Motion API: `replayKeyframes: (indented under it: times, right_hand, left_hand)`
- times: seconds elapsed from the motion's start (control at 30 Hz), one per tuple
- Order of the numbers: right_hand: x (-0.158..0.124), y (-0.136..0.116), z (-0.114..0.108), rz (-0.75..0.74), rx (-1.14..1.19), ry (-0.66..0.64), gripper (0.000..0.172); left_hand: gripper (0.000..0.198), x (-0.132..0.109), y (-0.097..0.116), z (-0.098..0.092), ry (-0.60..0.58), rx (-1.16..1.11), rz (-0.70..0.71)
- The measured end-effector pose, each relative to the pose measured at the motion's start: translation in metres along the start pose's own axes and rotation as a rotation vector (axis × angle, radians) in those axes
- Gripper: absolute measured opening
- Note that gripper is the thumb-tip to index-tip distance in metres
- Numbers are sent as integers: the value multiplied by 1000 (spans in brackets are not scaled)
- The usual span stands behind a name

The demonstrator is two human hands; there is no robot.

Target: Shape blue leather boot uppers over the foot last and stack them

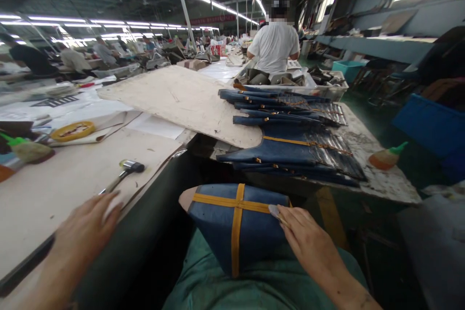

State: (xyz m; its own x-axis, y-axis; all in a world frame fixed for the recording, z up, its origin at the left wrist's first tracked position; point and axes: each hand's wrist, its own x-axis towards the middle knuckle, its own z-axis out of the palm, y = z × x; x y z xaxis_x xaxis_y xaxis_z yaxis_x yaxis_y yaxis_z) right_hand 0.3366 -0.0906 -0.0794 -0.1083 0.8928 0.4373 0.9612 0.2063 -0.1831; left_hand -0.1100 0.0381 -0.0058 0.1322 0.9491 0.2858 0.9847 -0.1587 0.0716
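A blue leather piece (pixel 214 220), shaped like a boot upper, lies across my lap with two yellow strips (pixel 237 237) crossing on it. Its left tip is pinkish beige. My right hand (pixel 308 237) grips the piece at its right edge. A small pale thing shows at those fingertips; I cannot make out what it is. Over the table at left, my left hand (pixel 90 220) has its fingers stretched out with nothing visible in them. Just beyond its fingertips lies a hammer (pixel 132 166) with a dark head, its handle pointing toward that hand.
Stacked blue pieces with yellow strips (pixel 286 147) lie on a worn bench, beside a green-tipped glue bottle (pixel 385 157). A large pale board (pixel 174 92) spans the tables. A yellow tape roll (pixel 72 131) and another green-tipped bottle (pixel 31 151) stand left. A co-worker (pixel 274 46) sits ahead.
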Motion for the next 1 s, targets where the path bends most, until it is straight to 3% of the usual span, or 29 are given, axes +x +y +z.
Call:
replayKeyframes:
  times: [0.13,0.23,0.3,0.4,0.5,0.6,0.7,0.83,1.0]
  right_hand:
    - [14,-12,2,-49,-22,-12,37]
    - [25,-27,6,-138,10,-23,42]
    - [30,-35,8,-157,26,-36,43]
    - [30,-36,9,-143,31,-39,43]
    - [22,-27,10,-120,37,-34,42]
    - [9,-14,8,-79,24,-24,41]
    - [-4,1,2,-23,22,-12,40]
    - [-14,18,-6,62,155,-30,39]
    - [-10,24,-5,450,379,-101,40]
  left_hand:
    - [34,-11,108,22,-52,-280,319]
    - [31,-16,173,38,-58,-425,470]
    - [30,-18,201,45,-84,-469,522]
    - [29,-22,223,55,-125,-454,567]
    - [30,-27,225,62,-85,-406,582]
    - [33,-29,211,65,-28,-375,598]
    - [33,-29,186,67,17,-315,566]
    - [34,-22,142,69,43,-204,404]
    - [41,-14,101,71,12,-236,184]
